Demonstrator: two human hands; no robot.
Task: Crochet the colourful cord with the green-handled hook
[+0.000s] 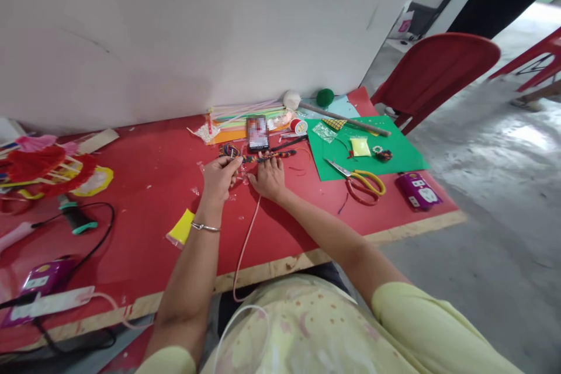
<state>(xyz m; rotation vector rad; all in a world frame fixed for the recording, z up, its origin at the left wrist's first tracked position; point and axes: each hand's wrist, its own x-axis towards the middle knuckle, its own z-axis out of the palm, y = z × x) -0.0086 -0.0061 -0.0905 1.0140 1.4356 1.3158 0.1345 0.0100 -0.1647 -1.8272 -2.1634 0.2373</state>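
A dark braided cord (pixel 287 153) with orange and red strands lies across the red table in front of a phone (pixel 258 146). My left hand (pixel 219 176) pinches its left end between thumb and fingers. Beside it, my right hand (pixel 270 180) rests with fingers stretched out over the middle of the braid, palm down. A bundle of dark thread (pixel 228 150) sits just behind my left fingers. From near my right hand a thin pink cable (pixel 246 234) runs over the table's front edge.
Scissors (pixel 359 178) lie open on a green sheet (pixel 326 169) at right, near a purple box (pixel 418 191). A thread spool (pixel 298 126) and pipe cleaners (pixel 245 110) are at the back. Left are a glue gun (pixel 75 216), cables and red paper craft (pixel 48 169).
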